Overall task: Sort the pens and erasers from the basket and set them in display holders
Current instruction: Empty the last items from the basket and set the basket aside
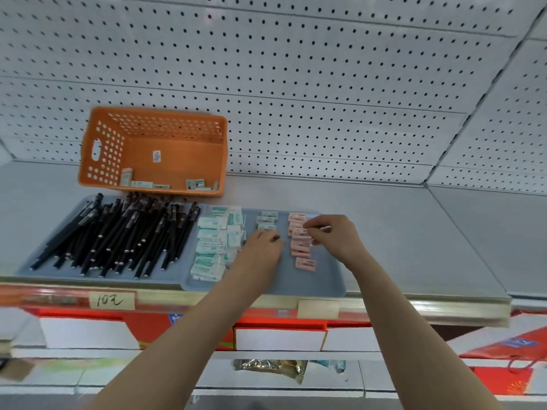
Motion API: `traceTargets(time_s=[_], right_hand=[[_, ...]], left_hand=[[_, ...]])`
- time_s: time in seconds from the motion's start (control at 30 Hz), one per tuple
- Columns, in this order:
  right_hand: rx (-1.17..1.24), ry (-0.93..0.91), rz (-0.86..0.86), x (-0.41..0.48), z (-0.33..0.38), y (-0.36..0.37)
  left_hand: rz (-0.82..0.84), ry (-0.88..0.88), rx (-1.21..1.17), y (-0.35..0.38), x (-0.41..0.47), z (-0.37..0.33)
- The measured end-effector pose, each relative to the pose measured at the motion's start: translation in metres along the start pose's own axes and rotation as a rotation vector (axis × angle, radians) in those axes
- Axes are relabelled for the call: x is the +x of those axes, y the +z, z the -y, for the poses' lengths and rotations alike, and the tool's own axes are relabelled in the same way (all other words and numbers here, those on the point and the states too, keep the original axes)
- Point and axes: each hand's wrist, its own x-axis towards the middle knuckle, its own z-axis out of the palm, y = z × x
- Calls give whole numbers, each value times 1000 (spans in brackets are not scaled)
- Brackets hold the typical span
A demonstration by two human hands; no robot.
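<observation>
The right hand (331, 235) pinches a pink eraser (299, 232) over the pink column (302, 255) on the tray (325, 284), the left hand (263, 241) curled beside, its hold unclear; I'd set it square to the column, then clear the last erasers (195, 184) from the basket (177, 161).

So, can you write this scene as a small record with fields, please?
basket: orange basket, a few erasers left inside
pens: black pens heaped on the left tray
erasers: on the right tray, green-white erasers, grey erasers, pink erasers
hands: left hand curled beside the grey erasers, hold unclear; right hand pinching among the pink erasers
</observation>
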Motion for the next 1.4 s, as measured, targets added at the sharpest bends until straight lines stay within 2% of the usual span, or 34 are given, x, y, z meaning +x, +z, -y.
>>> traceTargets(time_s=[0.1,0.17,0.3,0.37,0.5,0.6,0.67,0.73,0.8,0.9,1.07,1.27,1.4], right_hand=[[-285,-92,-18,6,-5,2],[-368,-177,-49,10,-1,3],[-293,-328,-87,21,38,18],[-244,-404,-76,26,61,29],[-204,-548,-43,41,107,58],[-271,-620,23,56,145,93],[-385,-597,98,72,170,123],[-622,-527,204,91,189,154],[-847,-409,327,108,200,178],[-999,-245,458,130,206,194],[-937,-132,479,146,210,208],[-564,-97,391,144,209,207],[-770,-20,457,138,209,205]], left_hand=[[-112,64,-42,-10,0,-4],[-174,92,-119,-24,-5,-3],[-352,1,-230,-61,-24,25],[-419,-67,-187,-77,-36,58],[-468,-231,-77,-103,-59,143],[-394,-306,3,-113,-60,202],[-330,-300,34,-119,-51,232],[-253,-258,81,-121,-40,252],[-211,-166,132,-122,-31,267],[-154,-24,173,-119,-24,286],[-182,39,182,-106,-17,302],[-191,60,195,-103,-15,311],[-182,51,210,-105,-13,310]])
